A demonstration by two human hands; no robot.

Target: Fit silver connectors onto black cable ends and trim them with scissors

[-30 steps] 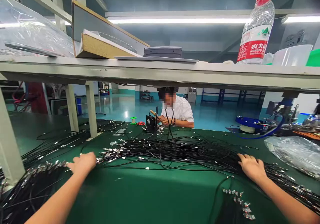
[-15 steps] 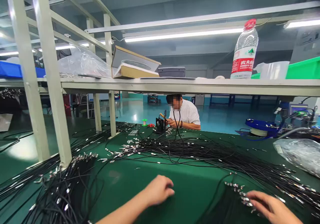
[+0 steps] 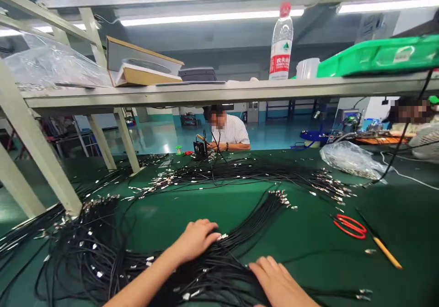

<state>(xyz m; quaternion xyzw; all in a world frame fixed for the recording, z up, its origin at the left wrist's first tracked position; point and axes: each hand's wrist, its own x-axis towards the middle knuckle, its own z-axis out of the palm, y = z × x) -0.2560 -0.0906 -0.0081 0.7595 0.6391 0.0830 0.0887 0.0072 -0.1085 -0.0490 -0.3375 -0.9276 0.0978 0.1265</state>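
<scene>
A green work table (image 3: 308, 234) spreads beneath a pale metal shelf (image 3: 164, 97) that carries a water bottle (image 3: 281, 53) and a green bin (image 3: 363, 60); behind it lies a glossy blue floor. Across the table a co-worker in a striped shirt (image 3: 235, 131) leans forward. The near heap of black cables (image 3: 219, 275) covers the table's front from the left to the middle, a longer bundle (image 3: 236, 172) lies farther back, and red-handled scissors (image 3: 351, 227) rest at the right beside a yellow-handled tool (image 3: 387, 252).

The left hand (image 3: 197, 240) is palm down over the near cables, fingers pointing right; the right hand (image 3: 274, 279) lies at their right edge, fingers angled up and left.

Both palms are hidden, so whether either hand grips cables I cannot tell; the bottom edge crops the right wrist, and another person (image 3: 425, 135) is cut off at far right
</scene>
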